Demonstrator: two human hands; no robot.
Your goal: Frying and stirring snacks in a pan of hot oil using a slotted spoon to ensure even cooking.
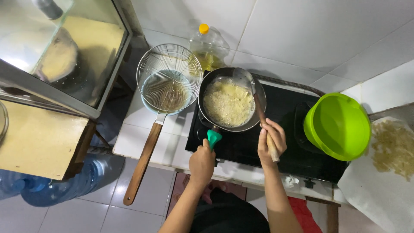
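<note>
Gripping the pan's teal handle (213, 138), left hand (202, 164) steadies the frying pan (228, 103); right hand (271, 142) clasps a wooden-handled spatula (258, 108) over frying food.

Head camera, looking steeply down, close overhead.

A wire strainer (169, 82) with a long wooden handle lies on the tiled counter (142, 129) left of the stove. A bottle of cooking oil (207, 47) stands by the wall. A green bowl (338, 126) sits right, beside fried pieces (394, 149) on white paper.
</note>
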